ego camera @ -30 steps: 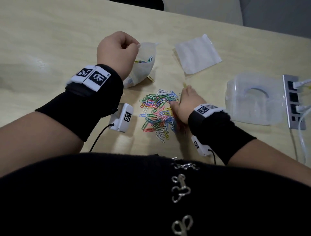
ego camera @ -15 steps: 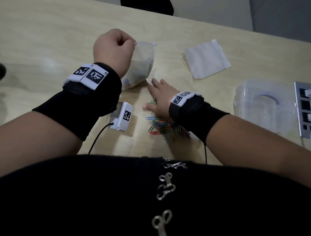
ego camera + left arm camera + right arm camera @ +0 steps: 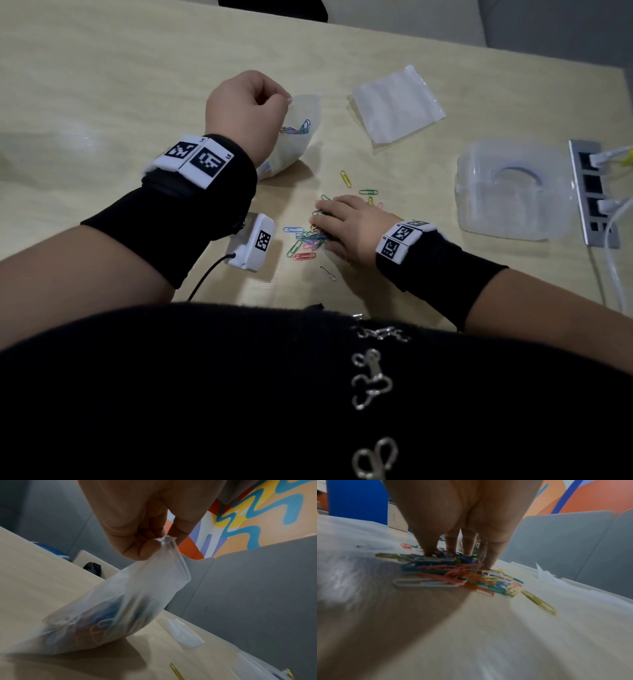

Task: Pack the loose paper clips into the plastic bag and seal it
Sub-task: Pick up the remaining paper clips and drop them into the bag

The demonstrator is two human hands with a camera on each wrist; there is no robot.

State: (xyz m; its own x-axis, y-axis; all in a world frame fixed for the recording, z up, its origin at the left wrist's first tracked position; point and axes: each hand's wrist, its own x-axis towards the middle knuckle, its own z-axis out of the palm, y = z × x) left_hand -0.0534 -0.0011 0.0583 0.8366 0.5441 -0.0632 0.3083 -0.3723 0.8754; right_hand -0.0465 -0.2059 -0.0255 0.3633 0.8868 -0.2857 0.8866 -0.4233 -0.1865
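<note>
dozens of loose paper clips (image 3: 310, 240) lie at six o'clock on the surface (image 3: 102, 85), my right grip (image 3: 346, 226) curling round some. at eleven o'clock my left grip (image 3: 246, 109) pinches the plastic bag (image 3: 294, 144) by its rim, clips inside.

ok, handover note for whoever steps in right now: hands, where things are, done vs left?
Left hand: pinches the rim of the plastic bag, holding it up off the table; some clips already inside.
Right hand: fingers down on the pile of loose paper clips, gathering a bunch.
Strays: a yellow clip and a silver clip lie apart from the pile.
A spare empty bag lies flat farther back.
Done: part of the clips bagged.
Left: bag the rest and the strays, seal the bag.
</note>
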